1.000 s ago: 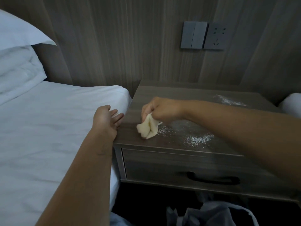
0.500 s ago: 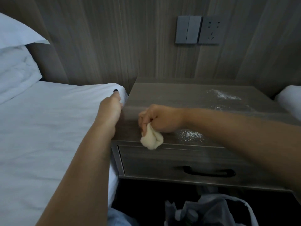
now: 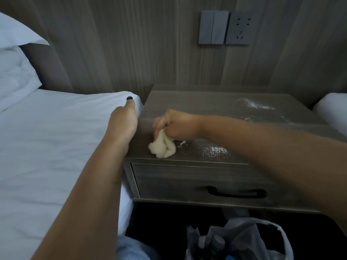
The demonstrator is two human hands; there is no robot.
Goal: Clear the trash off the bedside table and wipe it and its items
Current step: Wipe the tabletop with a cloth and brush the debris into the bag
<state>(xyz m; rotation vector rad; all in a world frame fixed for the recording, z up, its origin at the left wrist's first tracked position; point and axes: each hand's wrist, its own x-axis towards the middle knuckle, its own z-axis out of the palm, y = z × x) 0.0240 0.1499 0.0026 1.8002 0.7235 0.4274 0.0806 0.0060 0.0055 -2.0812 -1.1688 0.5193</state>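
The grey-brown bedside table (image 3: 206, 107) stands between two beds. My right hand (image 3: 174, 124) grips a bunched cream cloth (image 3: 163, 147) that touches the tabletop near the front left corner. White powder (image 3: 215, 151) lies just right of the cloth, and a second patch of powder (image 3: 257, 105) sits at the back right. My left hand (image 3: 123, 122) rests against the table's left edge beside the white bed sheet (image 3: 47, 147); only its back and one dark-nailed fingertip show, the other fingers are hidden.
A clear plastic bag (image 3: 240, 239) holding trash sits on the floor under the table. The drawer has a black handle (image 3: 236, 192). Wall switches and a socket (image 3: 224, 28) are above. A pillow (image 3: 15, 59) lies far left, another bed's edge (image 3: 332, 109) at right.
The right hand pulled the cloth toward the front edge and then slightly back onto the top. The left hand turned on edge against the table's left side. The view moved closer.
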